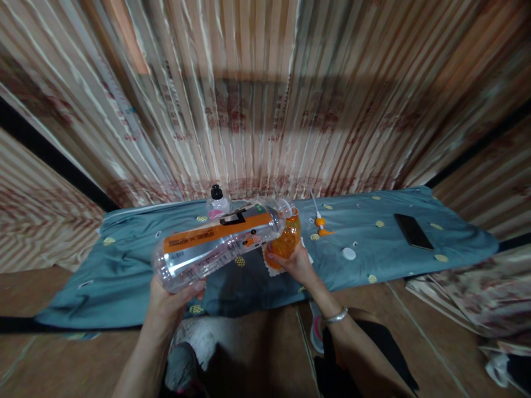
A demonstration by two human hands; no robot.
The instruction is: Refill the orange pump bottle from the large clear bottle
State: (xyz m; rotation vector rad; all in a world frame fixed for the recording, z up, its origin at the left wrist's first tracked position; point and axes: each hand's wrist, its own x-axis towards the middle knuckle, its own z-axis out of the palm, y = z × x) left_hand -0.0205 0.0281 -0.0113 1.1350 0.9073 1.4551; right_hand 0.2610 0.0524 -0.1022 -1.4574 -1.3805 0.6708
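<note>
My left hand grips the base of a large clear plastic bottle with an orange label, tipped almost on its side, mouth to the right. Its mouth meets the top of a small orange translucent bottle, which my right hand holds upright from below, just above the blue patterned cloth. A silver bracelet sits on my right wrist. Behind the big bottle stands a small clear bottle with a black cap.
On the cloth lie an orange pump nozzle with a white tube, a white round cap and a black phone. A striped curtain hangs behind. Flowered fabric lies at the right on the brown floor.
</note>
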